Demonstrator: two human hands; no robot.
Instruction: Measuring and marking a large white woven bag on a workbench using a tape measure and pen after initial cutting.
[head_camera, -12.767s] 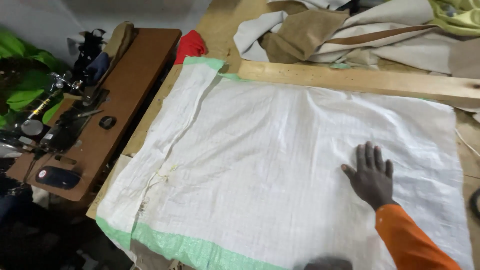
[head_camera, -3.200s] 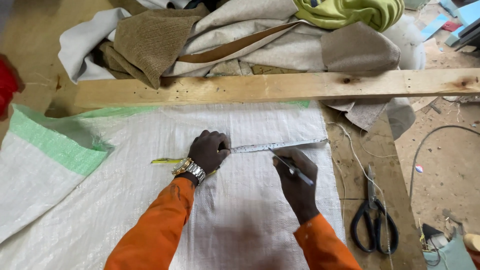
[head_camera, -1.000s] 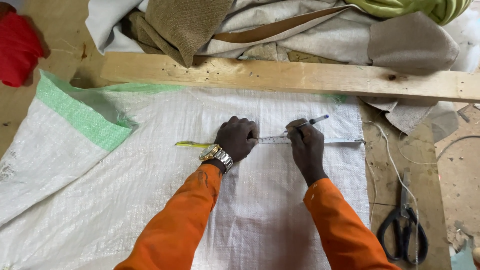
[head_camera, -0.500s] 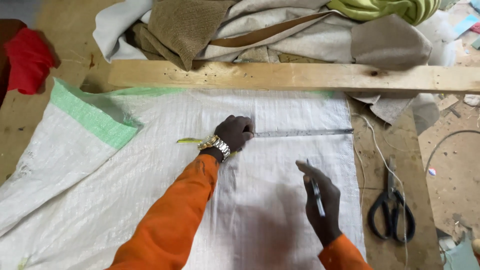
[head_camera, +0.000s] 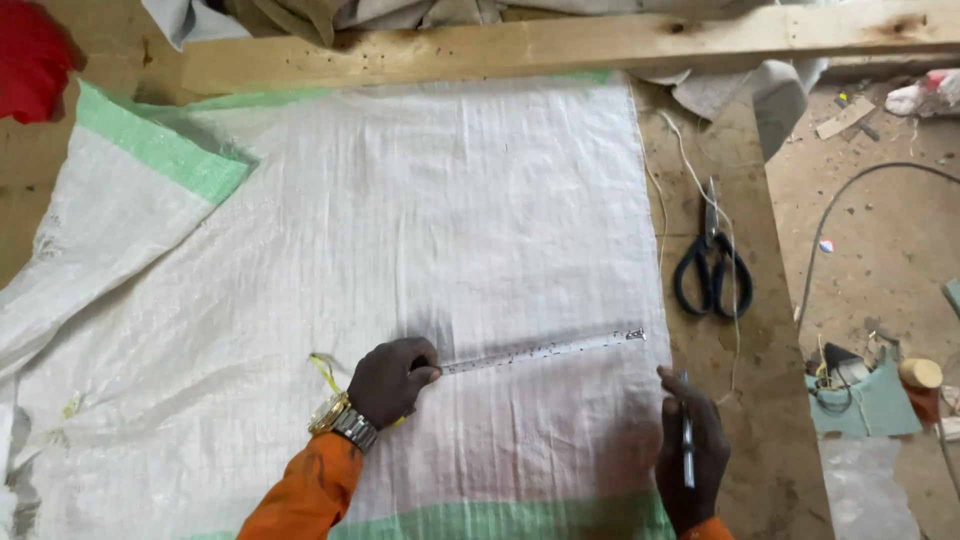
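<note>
A white woven sack with green bands lies flat on the wooden table. My left hand, with a wristwatch and orange sleeve, presses a measuring tape down on the sack; the tape runs right to the sack's edge. A yellow part of the tape sticks out left of that hand. My right hand rests at the sack's right edge near the bottom and holds a pen upright in its closed fingers.
Black scissors lie on the table right of the sack, by a thin white string. A long wooden plank crosses the far edge, with piled fabric behind. Red cloth is far left. Cable and clutter sit on the floor at right.
Both hands and the tape have shifted toward me, to a lower part of the sack. My right hand has drawn back to the sack's right edge with the pen.
</note>
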